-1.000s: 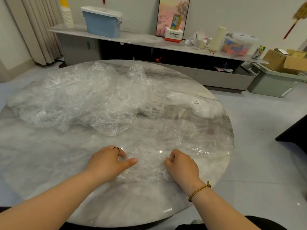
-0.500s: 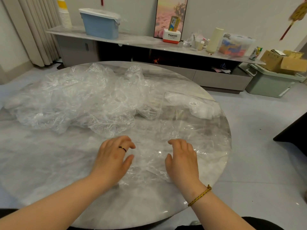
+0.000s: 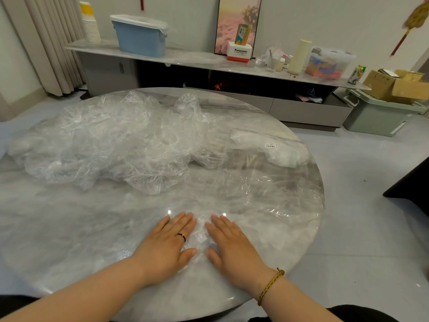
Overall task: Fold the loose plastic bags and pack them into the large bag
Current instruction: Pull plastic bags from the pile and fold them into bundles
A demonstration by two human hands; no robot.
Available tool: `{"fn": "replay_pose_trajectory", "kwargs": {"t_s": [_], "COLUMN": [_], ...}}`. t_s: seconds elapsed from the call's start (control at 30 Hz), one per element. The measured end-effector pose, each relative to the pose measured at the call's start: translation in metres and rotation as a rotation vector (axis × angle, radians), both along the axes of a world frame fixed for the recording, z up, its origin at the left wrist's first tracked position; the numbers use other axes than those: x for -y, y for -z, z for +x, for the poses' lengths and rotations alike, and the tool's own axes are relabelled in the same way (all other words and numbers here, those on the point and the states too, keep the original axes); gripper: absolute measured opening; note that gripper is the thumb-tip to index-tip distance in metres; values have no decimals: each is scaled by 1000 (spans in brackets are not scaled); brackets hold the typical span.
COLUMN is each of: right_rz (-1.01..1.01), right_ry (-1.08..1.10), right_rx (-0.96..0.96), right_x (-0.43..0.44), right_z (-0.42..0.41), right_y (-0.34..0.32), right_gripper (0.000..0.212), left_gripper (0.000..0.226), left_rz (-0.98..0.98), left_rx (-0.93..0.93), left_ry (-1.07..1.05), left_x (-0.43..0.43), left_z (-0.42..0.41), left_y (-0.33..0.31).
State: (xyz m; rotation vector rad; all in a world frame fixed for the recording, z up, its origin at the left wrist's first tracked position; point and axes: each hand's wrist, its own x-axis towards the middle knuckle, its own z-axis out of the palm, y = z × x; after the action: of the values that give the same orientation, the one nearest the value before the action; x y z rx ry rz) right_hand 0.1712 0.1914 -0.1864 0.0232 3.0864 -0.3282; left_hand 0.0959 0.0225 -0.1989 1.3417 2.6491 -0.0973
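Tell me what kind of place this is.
Probably a living or dining room at home: a round marble table, a low sideboard along the wall cluttered with household things, a curtain and a framed picture.

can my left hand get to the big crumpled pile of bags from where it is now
Probably yes. The left hand lies flat, gripping nothing, and only bare table lies between it and the crumpled pile ahead to its left. It may take a forward lean.

Left hand (image 3: 166, 244) and right hand (image 3: 233, 246) pressed flat on a clear plastic bag (image 3: 199, 237), lower centre, crumpled bag pile (image 3: 111, 140) upper left, marble bench (image 3: 69, 228)
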Motion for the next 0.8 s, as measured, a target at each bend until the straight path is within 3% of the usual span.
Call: {"fn": "replay_pose_trajectory", "kwargs": {"t_s": [0.1, 0.17, 0.23, 0.27, 0.33, 0.37, 0.43, 0.5, 0.53, 0.7, 0.8], "right_rz": [14, 53, 7, 22, -46, -110, -141, -49, 11, 95, 7], "right_ry": [14, -22, -33, -40, -80, -137, -277, -356, -371, -238, -142], "right_rx": [75, 67, 7, -65, -199, -277, -398, -382, -353, -371, -326], "right_x": [3, 1, -3, -3, -1, 3, 13, 26, 33, 44, 38], "right_z": [2, 3, 1, 0, 1, 4, 7, 12, 13, 5, 5], "right_y": [5, 2, -1, -4, -5, -7, -8, -6, -2, 9, 3], "right_gripper": [50, 57, 69, 67, 44, 34, 26, 28, 31, 28, 23], "left_gripper": [75, 78, 104, 120, 131, 121, 80, 44, 38, 40, 54], "left_rz": [-23, -15, 2, 114, 171, 240, 402, 447, 430, 463, 493], "left_rx": [-44, -48, -16, -68, 53, 40, -80, 35, 119, 245, 350], "left_ry": [22, -43, -91, -71, -81, -55, -41, -72, -93, -124, -76], "left_x": [-4, -4, -8, -8, -4, -5, -8, -3, -1, 5, 9], "left_z": [0, -1, -2, -3, -2, -5, -12, -17, -18, -25, -28], "left_y": [8, 1, -8, -5, -15, -18, -24, -29, -28, -27, -30]}}
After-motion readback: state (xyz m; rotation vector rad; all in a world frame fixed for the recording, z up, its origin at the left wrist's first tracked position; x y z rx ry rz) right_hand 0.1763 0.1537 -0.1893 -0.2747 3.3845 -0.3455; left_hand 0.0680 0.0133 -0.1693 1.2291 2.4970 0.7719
